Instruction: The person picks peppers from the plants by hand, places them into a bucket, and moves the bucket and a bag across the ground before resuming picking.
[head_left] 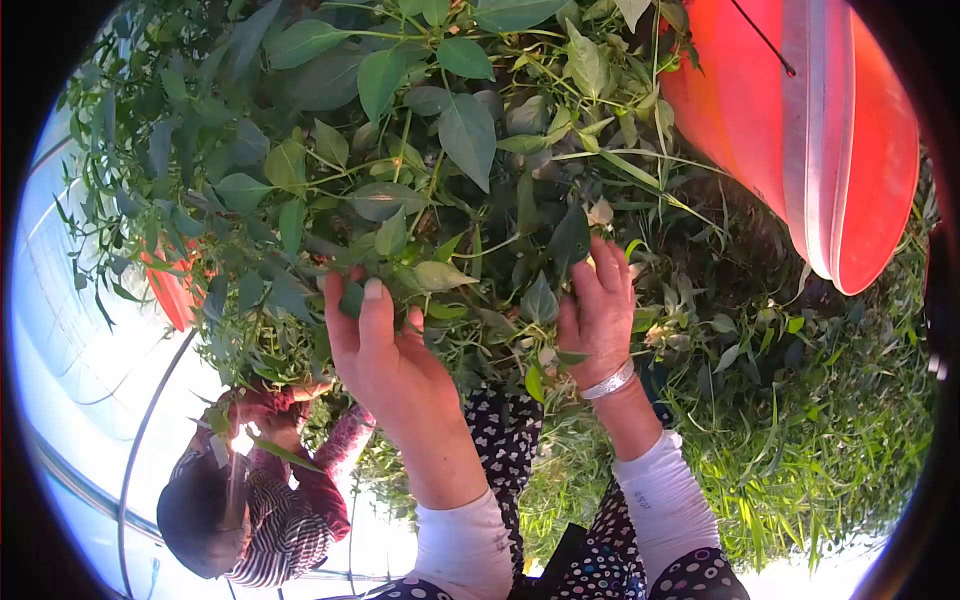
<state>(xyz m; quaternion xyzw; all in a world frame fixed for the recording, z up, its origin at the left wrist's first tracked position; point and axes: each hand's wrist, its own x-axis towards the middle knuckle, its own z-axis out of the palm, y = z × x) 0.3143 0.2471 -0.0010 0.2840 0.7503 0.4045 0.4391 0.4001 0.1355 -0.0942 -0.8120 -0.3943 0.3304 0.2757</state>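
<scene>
**HAND POSITION RELATIVE TO FOLIAGE**

1. Nearest to me: both forearms in white knit sleeves (462, 545) rise side by side. A dark spotted cloth shows between them.

2. My left hand (385, 350) is at the lower edge of the bushy green plant with long pointed leaves (440, 150). The fingers are half-curled and the thumb is raised against a cluster of leaves. The leaves hide the fingertips, so I cannot tell whether the hand grips a stem or only parts the leaves.

3. My right hand (598, 315), with a silver metal bracelet (610, 382) at the wrist, is spread wide. The fingers are straight and laid flat on the leaves, and nothing is pinched.

4. Key relation: the plant lies directly ahead of and above both hands. Its thin stems run mostly away from me, in line with my fingers. Both hands touch the foliage. The left hand is in deeper, just beside a pale green drooping leaf (440, 275) that hangs between the two hands.

5. Beyond, to the right: a large orange-red plastic tub (850, 180) above grassy ground (830, 440).

6. Farthest, lower left: another person in a striped top (270, 510), well apart from my hands.
</scene>
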